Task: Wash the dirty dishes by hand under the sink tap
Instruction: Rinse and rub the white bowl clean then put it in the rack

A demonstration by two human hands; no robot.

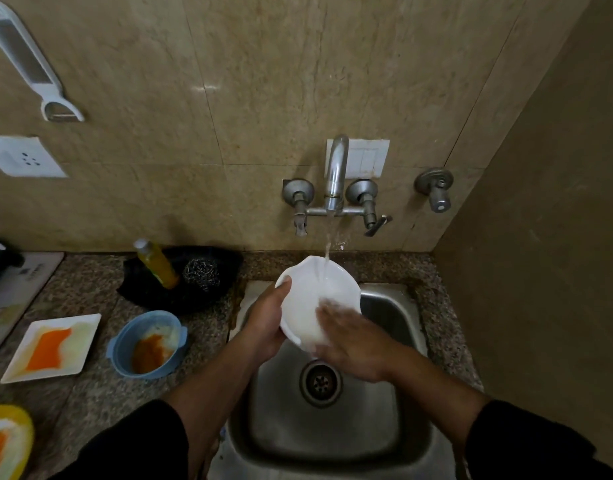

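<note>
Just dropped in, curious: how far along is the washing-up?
Early on. No cleaned dish is in view. In hand: the left hand holds a white bowl under the running tap while the right hand rubs it. Left: the square plate, blue bowl and yellow plate, all smeared orange.

No legible text anywhere. Only candidate: dark printed mark on the pale board [19, 289] on the counter, far left of the sink [332, 427], too blurred to read. Yellow bottle [156, 263] left of the tap [336, 174] shows no readable label. Wall socket plate [22, 157] further left carries only pin holes, no markings.
</note>
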